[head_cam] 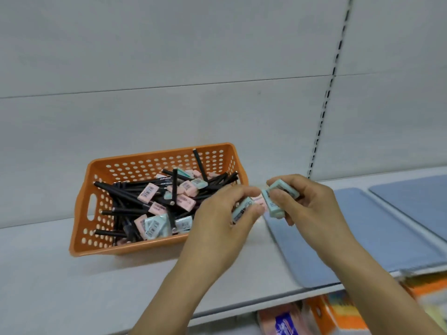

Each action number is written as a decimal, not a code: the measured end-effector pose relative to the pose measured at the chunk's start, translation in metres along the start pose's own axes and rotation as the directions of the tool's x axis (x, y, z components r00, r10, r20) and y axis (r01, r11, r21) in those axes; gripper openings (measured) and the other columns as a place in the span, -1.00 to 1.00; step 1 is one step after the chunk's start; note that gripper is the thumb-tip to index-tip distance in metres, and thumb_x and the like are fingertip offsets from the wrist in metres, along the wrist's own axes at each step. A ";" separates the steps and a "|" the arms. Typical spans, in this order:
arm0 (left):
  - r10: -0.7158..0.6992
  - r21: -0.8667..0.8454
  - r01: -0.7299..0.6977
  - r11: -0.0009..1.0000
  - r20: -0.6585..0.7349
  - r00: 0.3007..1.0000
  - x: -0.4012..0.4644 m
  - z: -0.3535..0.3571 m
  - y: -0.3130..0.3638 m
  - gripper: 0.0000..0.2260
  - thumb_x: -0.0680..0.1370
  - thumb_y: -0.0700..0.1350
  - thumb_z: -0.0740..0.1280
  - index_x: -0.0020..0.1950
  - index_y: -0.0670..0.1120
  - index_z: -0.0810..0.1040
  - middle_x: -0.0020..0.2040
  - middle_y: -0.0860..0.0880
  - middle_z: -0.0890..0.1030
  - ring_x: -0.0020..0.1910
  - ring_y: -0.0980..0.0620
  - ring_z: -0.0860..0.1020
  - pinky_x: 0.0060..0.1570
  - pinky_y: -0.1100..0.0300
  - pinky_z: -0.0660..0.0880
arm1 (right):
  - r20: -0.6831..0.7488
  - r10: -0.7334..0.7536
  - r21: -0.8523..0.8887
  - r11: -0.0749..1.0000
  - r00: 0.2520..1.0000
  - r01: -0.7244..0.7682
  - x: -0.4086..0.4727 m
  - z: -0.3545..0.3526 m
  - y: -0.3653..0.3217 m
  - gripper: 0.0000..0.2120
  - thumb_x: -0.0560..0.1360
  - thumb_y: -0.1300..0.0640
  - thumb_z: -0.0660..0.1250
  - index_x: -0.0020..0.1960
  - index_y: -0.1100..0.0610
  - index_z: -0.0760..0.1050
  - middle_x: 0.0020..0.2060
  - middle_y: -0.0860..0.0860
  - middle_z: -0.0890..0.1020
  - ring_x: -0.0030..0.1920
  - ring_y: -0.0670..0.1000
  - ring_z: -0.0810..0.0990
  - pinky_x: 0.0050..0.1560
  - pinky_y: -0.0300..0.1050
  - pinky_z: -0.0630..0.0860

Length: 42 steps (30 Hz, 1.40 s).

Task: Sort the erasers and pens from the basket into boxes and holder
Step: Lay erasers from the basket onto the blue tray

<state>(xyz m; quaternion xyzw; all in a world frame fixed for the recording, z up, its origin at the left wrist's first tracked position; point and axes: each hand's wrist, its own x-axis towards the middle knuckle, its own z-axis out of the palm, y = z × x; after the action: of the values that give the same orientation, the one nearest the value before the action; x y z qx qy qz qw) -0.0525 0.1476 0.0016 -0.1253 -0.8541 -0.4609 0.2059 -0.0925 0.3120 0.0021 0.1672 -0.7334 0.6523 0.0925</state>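
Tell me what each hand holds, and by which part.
The left hand pinches a mint eraser by its long sides. The right hand grips more mint erasers around their upper ends; their number is unclear.

Both forearms reach forward, hands nearly meeting. The left hand [217, 213] pinches something between curled fingers. The right hand [307, 204] grips likewise.

White shelf [60, 274] against a grey back panel [169, 56] with a slotted upright [325, 105]. Two blue-grey mats [377, 238] lie flat at right, side by side. Coloured packs [338, 315] sit on the level below, blurred.
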 end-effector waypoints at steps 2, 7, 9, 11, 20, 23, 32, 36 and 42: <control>-0.031 0.002 0.031 1.000 0.033 0.999 0.006 0.034 0.011 -0.80 0.54 0.02 0.38 0.16 0.12 0.57 -0.05 0.37 0.53 -0.13 0.27 0.52 -0.13 0.17 0.55 | -0.020 0.033 -0.022 0.999 0.999 -0.033 0.002 -0.037 0.013 -0.87 0.52 0.31 0.35 -0.06 0.12 0.63 -0.39 -0.11 0.59 -0.45 -0.21 0.50 -0.42 -0.41 0.41; -0.230 -0.089 0.241 0.967 0.118 0.966 0.033 0.128 0.020 -0.81 0.50 0.08 0.42 0.09 0.19 0.56 -0.14 0.22 0.53 -0.29 0.20 0.51 -0.28 0.22 0.48 | -0.022 0.113 -0.221 0.968 0.993 -0.115 0.015 -0.133 0.061 -0.90 0.54 0.27 0.34 -0.08 0.12 0.61 -0.28 -0.03 0.58 -0.42 -0.22 0.50 -0.44 -0.39 0.40; -0.316 -0.122 0.333 0.935 0.142 0.938 0.044 0.160 0.018 -0.81 0.49 0.06 0.43 0.08 0.18 0.56 -0.11 0.14 0.53 -0.33 0.14 0.51 -0.35 0.21 0.47 | 0.003 0.141 -0.313 0.940 0.990 -0.133 0.021 -0.165 0.083 -0.89 0.53 0.24 0.35 -0.09 0.06 0.60 -0.19 -0.06 0.62 -0.27 -0.14 0.56 -0.33 -0.27 0.50; -0.405 -0.128 0.434 0.892 0.202 0.892 0.054 0.189 0.015 -0.79 0.49 0.03 0.43 0.10 0.13 0.56 -0.07 0.07 0.53 -0.35 0.09 0.50 -0.44 0.24 0.44 | 0.030 0.154 -0.405 0.905 0.988 -0.129 0.027 -0.189 0.100 -0.88 0.53 0.21 0.36 -0.11 0.00 0.59 -0.13 -0.11 0.64 -0.16 -0.09 0.58 -0.20 -0.25 0.50; -0.416 0.479 0.252 0.841 0.274 0.867 0.078 0.214 0.010 -0.50 0.40 0.10 0.50 0.29 0.15 0.45 0.15 0.17 0.48 0.06 0.09 0.48 0.15 0.15 0.44 | 0.182 0.177 -0.619 0.785 0.967 -0.026 0.041 -0.243 0.129 -0.86 0.57 0.16 0.31 -0.05 -0.08 0.54 -0.17 -0.23 0.59 -0.15 -0.26 0.53 -0.18 -0.42 0.41; -0.381 0.460 0.204 0.864 0.334 0.862 0.082 0.217 0.009 -0.63 0.42 -0.01 0.49 0.21 0.09 0.55 0.05 0.12 0.50 -0.02 0.08 0.49 0.11 0.14 0.46 | 0.159 0.136 -0.679 0.734 0.978 0.009 0.042 -0.248 0.129 -0.90 0.58 0.08 0.28 -0.05 -0.05 0.56 -0.20 -0.10 0.62 -0.18 -0.14 0.55 -0.12 -0.12 0.49; -0.292 0.366 0.198 0.910 0.224 0.930 0.141 0.279 0.003 -0.64 0.41 -0.04 0.49 0.19 -0.04 0.58 0.09 -0.02 0.59 0.06 -0.02 0.53 0.04 0.17 0.43 | 0.167 0.159 -0.762 0.647 0.973 0.025 0.045 -0.257 0.134 -0.80 0.60 0.03 0.26 0.17 -0.01 0.57 0.01 -0.07 0.59 -0.07 -0.08 0.51 -0.03 -0.22 0.41; -0.173 0.360 0.058 0.931 0.295 0.940 0.140 0.288 0.002 -0.77 0.55 -0.11 0.36 0.17 -0.15 0.60 0.09 -0.09 0.59 0.09 -0.06 0.52 0.12 0.12 0.40 | 0.214 0.186 -0.782 0.621 0.959 0.055 0.044 -0.263 0.130 -0.83 0.57 0.11 0.30 0.09 0.00 0.64 -0.03 -0.07 0.59 -0.05 -0.06 0.55 -0.02 -0.21 0.44; -0.110 0.283 0.029 0.959 0.275 0.955 0.126 0.279 -0.010 -0.70 0.59 -0.31 0.23 0.30 -0.18 0.55 0.28 -0.08 0.52 0.25 -0.01 0.49 0.29 0.31 0.31 | 0.255 0.116 -0.763 0.634 0.960 0.127 0.058 -0.254 0.136 -0.83 0.54 0.20 0.30 0.00 0.02 0.65 -0.05 -0.06 0.56 -0.05 -0.02 0.55 -0.05 -0.17 0.43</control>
<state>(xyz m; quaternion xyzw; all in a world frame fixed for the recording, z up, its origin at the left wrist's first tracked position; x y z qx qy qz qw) -0.2339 0.3789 -0.0839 -0.1308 -0.9346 -0.3213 0.0782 -0.2168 0.5688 -0.0703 0.2042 -0.9465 0.2443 0.0522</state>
